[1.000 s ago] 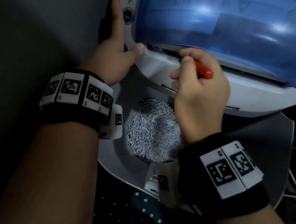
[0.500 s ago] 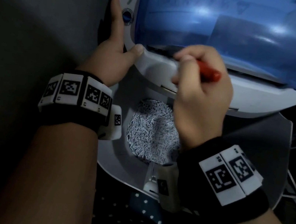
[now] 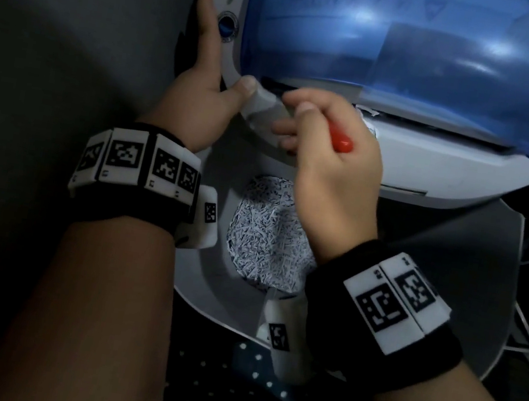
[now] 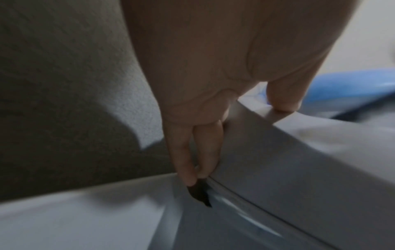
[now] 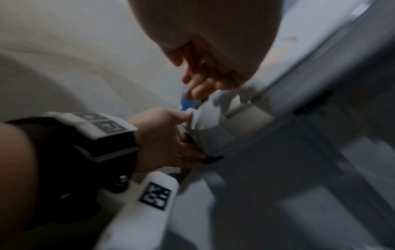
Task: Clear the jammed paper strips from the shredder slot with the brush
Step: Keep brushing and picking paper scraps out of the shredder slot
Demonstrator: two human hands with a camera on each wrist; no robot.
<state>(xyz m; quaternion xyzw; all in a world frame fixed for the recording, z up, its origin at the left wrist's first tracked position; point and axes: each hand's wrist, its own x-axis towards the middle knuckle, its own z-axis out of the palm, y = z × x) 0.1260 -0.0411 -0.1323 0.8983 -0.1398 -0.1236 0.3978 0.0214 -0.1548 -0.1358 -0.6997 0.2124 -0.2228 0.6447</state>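
The shredder (image 3: pixel 435 165) has a white body and a blue see-through cover (image 3: pixel 418 51); its dark slot (image 3: pixel 424 123) runs under the cover's front edge. My right hand (image 3: pixel 319 132) grips the brush by its red handle (image 3: pixel 340 139) at the slot's left end; the bristles are hidden behind my fingers. Torn white paper strips (image 3: pixel 368 114) stick out of the slot just right of that hand. My left hand (image 3: pixel 211 88) lies along the shredder's left side, fingers (image 4: pixel 203 143) straight and thumb (image 4: pixel 282 99) pressing on the rim.
Below the shredder head, a round window in the bin shows a heap of shredded paper (image 3: pixel 268 232). A blue button (image 3: pixel 226 26) sits on the shredder's left top. A dark grey wall fills the left. Dotted dark fabric (image 3: pixel 244 387) lies near me.
My right hand has slid left along the slot with the brush, toward my left thumb. White paper strips now show where the hand was. The left hand has stayed put.
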